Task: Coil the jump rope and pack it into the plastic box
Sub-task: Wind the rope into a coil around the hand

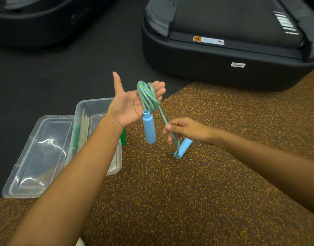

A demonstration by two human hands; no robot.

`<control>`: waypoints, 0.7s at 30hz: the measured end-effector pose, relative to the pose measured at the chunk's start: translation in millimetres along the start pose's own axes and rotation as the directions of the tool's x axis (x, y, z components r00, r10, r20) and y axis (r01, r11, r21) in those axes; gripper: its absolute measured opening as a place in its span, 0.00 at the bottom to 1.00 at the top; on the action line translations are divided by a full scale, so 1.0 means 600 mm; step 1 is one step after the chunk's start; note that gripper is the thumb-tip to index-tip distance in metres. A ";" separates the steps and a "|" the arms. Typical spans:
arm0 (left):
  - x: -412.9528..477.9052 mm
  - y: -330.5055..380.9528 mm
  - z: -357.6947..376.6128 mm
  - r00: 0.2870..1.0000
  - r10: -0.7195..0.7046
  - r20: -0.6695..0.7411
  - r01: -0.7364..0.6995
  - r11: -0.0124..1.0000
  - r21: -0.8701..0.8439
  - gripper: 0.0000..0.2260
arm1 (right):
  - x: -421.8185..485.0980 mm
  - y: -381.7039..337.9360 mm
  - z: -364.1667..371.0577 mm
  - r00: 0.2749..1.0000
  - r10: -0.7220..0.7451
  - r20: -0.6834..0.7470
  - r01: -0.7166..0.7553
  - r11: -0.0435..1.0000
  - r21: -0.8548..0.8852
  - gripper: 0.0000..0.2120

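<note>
The jump rope (pixel 148 98) is a blue-green braided cord, wound in several loops around the fingers of my left hand (pixel 133 102), which is held palm up with the thumb out. One blue handle (pixel 149 129) hangs straight down from the coil. My right hand (pixel 183 129) pinches the free length of cord below the coil, and the second blue handle (pixel 183 147) dangles just under it. The clear plastic box (pixel 99 110) sits on the floor to the left, partly hidden by my left forearm.
The box's clear lid (pixel 40 155) lies beside it on the left. A green-and-white rope with a green handle (pixel 123 137) rests in the box. A black treadmill base (pixel 223 55) stands behind, another dark machine (pixel 37 20) at upper left. Speckled brown floor mat (pixel 170 192) below.
</note>
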State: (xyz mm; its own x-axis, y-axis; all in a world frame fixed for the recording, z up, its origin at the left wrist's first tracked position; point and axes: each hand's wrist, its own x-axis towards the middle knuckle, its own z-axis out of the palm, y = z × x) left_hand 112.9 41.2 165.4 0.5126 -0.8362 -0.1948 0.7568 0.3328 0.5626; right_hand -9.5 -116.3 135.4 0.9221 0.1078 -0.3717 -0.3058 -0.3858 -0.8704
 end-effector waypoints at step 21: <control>0.005 0.005 -0.005 0.990 0.138 -0.042 -0.137 0.990 0.017 0.49 | -0.024 -0.057 0.008 0.991 -0.121 0.064 0.137 0.911 -0.389 0.10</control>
State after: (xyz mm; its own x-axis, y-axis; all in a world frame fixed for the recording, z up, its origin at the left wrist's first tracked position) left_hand 117.6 41.2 164.0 0.6285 -0.7634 -0.1491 0.6723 0.4367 0.5978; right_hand -13.8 -100.5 168.9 0.9351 0.2125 -0.2835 -0.0604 -0.6928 -0.7186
